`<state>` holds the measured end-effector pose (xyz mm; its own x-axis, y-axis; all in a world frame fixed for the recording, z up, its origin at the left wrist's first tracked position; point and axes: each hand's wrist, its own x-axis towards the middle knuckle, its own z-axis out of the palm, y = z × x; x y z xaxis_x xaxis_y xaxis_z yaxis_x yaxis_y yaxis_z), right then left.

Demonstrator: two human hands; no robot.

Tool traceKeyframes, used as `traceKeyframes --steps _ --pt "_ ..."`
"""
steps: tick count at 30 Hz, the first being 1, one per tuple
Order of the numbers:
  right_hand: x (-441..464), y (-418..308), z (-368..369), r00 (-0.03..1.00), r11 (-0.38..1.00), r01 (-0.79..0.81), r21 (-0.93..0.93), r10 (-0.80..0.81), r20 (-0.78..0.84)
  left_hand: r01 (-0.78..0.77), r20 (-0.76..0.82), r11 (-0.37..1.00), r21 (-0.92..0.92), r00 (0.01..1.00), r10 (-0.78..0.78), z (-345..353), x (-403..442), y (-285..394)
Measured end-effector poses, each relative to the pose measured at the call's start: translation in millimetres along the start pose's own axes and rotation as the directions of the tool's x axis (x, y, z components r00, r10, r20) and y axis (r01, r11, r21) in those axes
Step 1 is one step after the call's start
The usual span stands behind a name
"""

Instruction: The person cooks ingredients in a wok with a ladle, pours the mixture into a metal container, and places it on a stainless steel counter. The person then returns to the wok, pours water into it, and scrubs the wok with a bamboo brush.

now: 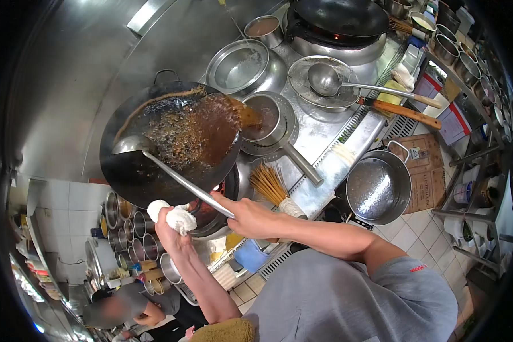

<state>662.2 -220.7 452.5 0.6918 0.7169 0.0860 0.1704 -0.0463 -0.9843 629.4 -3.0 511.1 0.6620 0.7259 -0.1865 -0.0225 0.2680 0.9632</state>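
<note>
My left hand [174, 228] is closed round a white cloth [180, 220] at the near edge of a large black wok [137, 185]. The wok is tilted, and brown bubbling liquid [182, 131] pours over its right rim into a metal pot [265, 117]. That pot stands by a perforated strainer with a metal handle [303, 162]. My right hand [251, 218] grips the handle of a long ladle [179, 178], whose bowl rests inside the wok at its left side. Flame shows at the burner [218, 187] below the wok.
A bamboo brush [268, 183] lies right of the burner. Beyond are a metal bowl [237, 66], a mesh strainer [302, 85] with another ladle [324, 78], and a second wok [339, 20]. A large pot [378, 188] stands at right; a co-worker [148, 308] is at lower left.
</note>
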Motion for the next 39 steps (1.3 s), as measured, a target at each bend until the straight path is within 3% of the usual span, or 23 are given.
traceKeyframes --steps 14,24,29,31,34,37,39 --pt "3.9 4.2 13.0 0.998 0.982 0.058 0.179 -0.052 -0.037 -0.162 0.01 0.97 0.183 0.987 0.163 28.5 -17.1 29.6" --pt "1.0 12.8 12.4 0.964 0.928 0.224 0.297 -0.166 -0.209 -0.329 0.079 0.888 0.321 0.944 0.321 55.9 -22.2 31.8" --pt "5.3 23.2 8.0 0.966 0.942 0.211 0.261 -0.161 -0.2 -0.33 0.048 0.864 0.381 0.94 0.338 72.0 -34.8 37.0" --pt "5.2 23.2 -7.3 0.99 0.97 0.103 0.22 -0.078 -0.118 -0.303 0.028 0.877 0.373 0.949 0.315 71.4 -33.9 38.2" --pt "4.4 59.3 -19.3 0.985 0.987 0.098 -0.131 -0.115 -0.126 -0.252 0.01 0.923 0.292 0.965 0.261 59.6 -23.6 39.8" --pt "-24.7 80.8 -68.0 0.999 0.909 -0.021 -0.417 0.007 -0.035 -0.201 0.043 0.959 0.198 0.98 0.197 43.2 -13.6 37.8" --pt "-53.6 112.2 -100.9 0.997 0.833 -0.014 -0.554 -0.028 -0.068 -0.177 0.064 0.976 0.124 0.983 0.17 32.9 -7.9 37.0"
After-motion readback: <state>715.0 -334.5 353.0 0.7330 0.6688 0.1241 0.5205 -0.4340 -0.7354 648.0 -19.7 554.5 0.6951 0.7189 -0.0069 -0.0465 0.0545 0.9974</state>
